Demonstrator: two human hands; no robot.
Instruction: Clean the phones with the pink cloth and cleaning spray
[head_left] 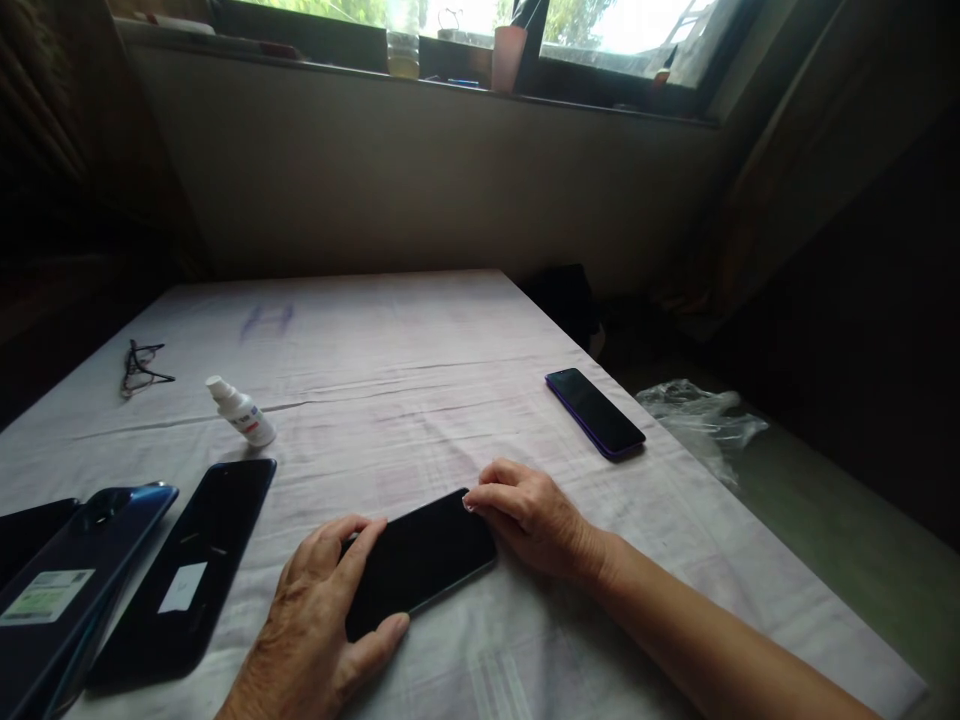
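A black smartphone (427,560) lies face up on the cloth-covered table, tilted up toward the right. My left hand (319,595) grips its near-left end, with the fingers along the upper edge and the thumb at the lower edge. At the phone's upper right corner, my right hand (529,515) is closed in a pinch. Something small and pale shows at its fingertips, too small to name. To the left lies another dark phone (217,520) with a white sticker. Beside it, several phones overlap, the top one a dark blue phone (112,560) with a printed label.
A small white spray bottle (244,412) stands beyond the phones at the left. Folded eyeglasses (142,368) rest farther back. A purple-edged phone (596,412) lies near the table's right edge. Past that edge is a clear plastic bag (705,415) on the floor. A wall and window bound the far side.
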